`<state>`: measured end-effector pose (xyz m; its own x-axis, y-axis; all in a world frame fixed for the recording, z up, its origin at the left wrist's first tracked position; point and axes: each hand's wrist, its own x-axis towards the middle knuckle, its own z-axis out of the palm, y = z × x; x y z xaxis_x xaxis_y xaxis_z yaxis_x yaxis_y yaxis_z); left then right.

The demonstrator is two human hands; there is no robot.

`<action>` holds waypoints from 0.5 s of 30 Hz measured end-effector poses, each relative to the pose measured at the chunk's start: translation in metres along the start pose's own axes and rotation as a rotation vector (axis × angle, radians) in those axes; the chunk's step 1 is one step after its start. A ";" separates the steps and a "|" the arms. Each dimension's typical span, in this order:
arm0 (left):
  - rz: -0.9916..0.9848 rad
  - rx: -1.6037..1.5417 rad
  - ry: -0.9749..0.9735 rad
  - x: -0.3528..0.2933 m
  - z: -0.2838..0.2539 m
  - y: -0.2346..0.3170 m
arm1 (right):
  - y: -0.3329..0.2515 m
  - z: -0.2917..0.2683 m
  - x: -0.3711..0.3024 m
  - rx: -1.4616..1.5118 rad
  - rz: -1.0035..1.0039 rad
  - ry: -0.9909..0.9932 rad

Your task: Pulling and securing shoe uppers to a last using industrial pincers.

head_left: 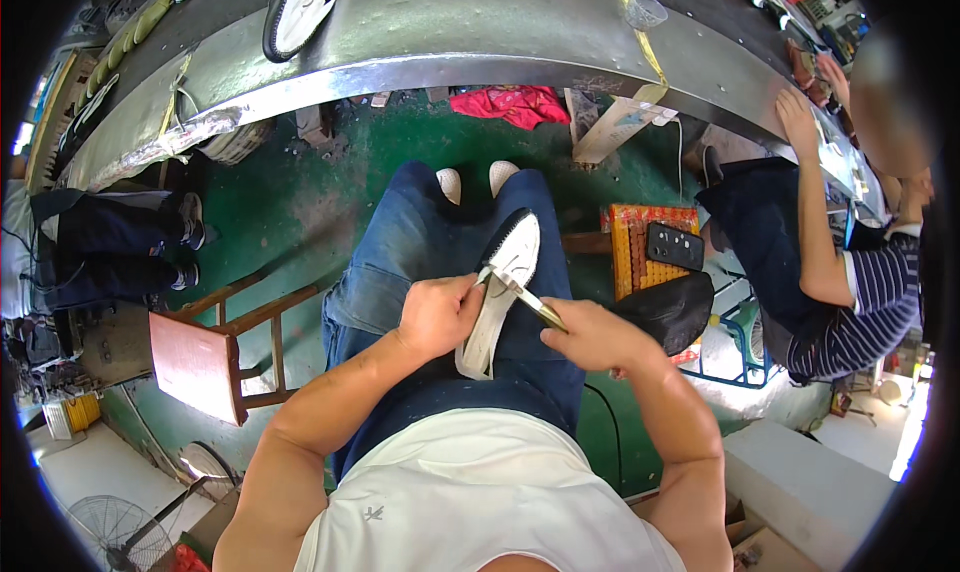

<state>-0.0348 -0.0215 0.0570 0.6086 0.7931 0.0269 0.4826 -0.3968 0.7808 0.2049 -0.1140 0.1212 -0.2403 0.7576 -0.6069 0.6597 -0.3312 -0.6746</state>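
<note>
Across my thighs lies a white shoe [518, 250] with a dark edge round its toe, toe pointing away from me. Its pale heel end rests near my waist. My left hand [440, 314] is closed at the shoe's left side, thumb and fingers pinched by its edge. In my right hand [598, 336] I grip a pair of metal pliers [527, 297], slanting up and left over the shoe. The jaws reach the shoe's edge right beside my left fingertips. Whether they bite on the material is too small to tell.
A metal-topped bench [450, 34] curves across the far side, with another shoe [302, 12] and a clear plastic cup [646, 10] on it. A wooden stool [195, 362] stands left. At right, a phone [675, 246] and black bag [668, 312] lie near a seated co-worker [830, 242].
</note>
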 end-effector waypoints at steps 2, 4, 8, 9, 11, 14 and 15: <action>-0.050 0.029 -0.117 -0.001 -0.008 0.011 | -0.015 -0.027 0.005 0.057 0.104 -0.159; -0.153 -0.229 0.009 -0.006 0.014 -0.014 | -0.030 -0.041 0.011 0.042 0.194 -0.239; -0.540 -1.310 -0.249 -0.005 0.047 -0.054 | 0.002 0.006 0.029 -0.198 -0.042 0.066; -0.518 -1.359 -0.278 -0.002 0.039 -0.052 | 0.007 0.015 0.028 -0.138 0.002 0.069; -0.554 -1.225 -0.233 -0.001 0.042 -0.054 | 0.014 0.048 0.029 0.008 0.000 0.232; -0.568 -1.068 -0.222 0.009 0.044 -0.052 | 0.018 0.099 0.037 0.295 0.031 0.456; -0.553 -1.051 -0.233 0.012 0.044 -0.050 | 0.024 0.092 0.035 0.298 0.027 0.456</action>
<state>-0.0239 -0.0122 -0.0086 0.6328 0.5915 -0.4997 0.0319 0.6249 0.7801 0.1464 -0.1473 0.0451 0.1507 0.8919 -0.4264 0.4152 -0.4486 -0.7914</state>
